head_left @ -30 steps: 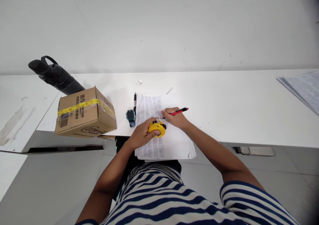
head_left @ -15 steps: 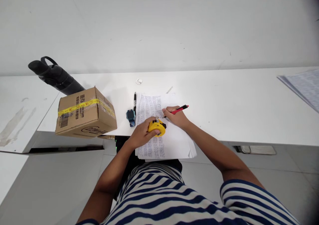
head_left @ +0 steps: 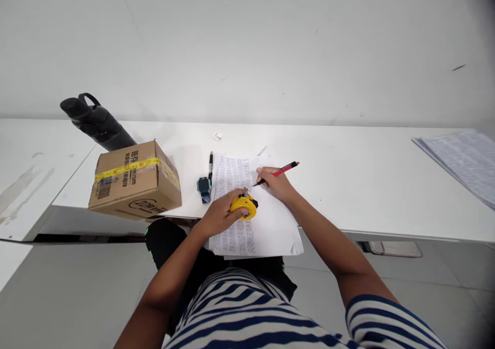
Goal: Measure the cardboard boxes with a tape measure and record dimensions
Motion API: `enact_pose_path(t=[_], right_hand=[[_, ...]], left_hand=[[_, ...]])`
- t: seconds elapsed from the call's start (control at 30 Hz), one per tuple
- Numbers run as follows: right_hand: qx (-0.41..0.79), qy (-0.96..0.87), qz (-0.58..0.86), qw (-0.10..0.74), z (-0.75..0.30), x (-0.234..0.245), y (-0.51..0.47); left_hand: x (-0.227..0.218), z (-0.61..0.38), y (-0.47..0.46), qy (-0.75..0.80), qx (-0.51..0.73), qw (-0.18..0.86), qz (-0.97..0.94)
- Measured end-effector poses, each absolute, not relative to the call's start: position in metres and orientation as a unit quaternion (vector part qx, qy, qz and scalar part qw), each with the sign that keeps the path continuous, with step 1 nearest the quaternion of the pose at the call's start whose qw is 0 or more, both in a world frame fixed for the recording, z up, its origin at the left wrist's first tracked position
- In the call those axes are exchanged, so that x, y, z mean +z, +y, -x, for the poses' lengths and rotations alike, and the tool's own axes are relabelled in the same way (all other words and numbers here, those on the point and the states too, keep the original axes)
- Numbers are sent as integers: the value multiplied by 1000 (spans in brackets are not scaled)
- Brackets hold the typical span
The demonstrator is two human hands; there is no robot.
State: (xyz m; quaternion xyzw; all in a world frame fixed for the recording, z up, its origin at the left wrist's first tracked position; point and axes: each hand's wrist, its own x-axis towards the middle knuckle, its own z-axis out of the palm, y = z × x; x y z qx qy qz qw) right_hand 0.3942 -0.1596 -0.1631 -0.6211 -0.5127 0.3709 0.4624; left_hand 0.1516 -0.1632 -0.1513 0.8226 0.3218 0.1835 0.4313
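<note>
My left hand [head_left: 219,216] is closed round a yellow tape measure [head_left: 244,205] that rests on a printed paper sheet [head_left: 235,184]. My right hand [head_left: 275,182] grips a red pen [head_left: 279,172] with its tip down on the sheet, just right of the printed columns. The sheet lies on top of a small stack of white paper at the front edge of the white desk [head_left: 348,168].
A taped cardboard box [head_left: 134,180] sits at the desk's left end, with a black bottle [head_left: 96,122] behind it. A small teal device [head_left: 203,186] and a black pen [head_left: 210,162] lie left of the paper. More printed sheets [head_left: 460,158] lie at the far right.
The view has shifted slightly, so everything sits a little lower in the frame. Both hands keep their grip on the tape measure and the red pen on the sheet.
</note>
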Motion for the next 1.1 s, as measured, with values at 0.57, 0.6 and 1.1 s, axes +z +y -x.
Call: enact_pose_path(t=[0.57, 0.6, 1.1], right_hand=[[-11, -566, 732, 378, -386, -166, -173], [7, -525, 723, 448, -377, -161, -190], [314, -435, 571, 621, -194, -173, -326]], left_hand=[[-174, -142, -165, 180, 260, 328, -890], [-178, -141, -166, 169, 276, 324, -889], [-143, -76, -222, 96, 536, 337, -768]])
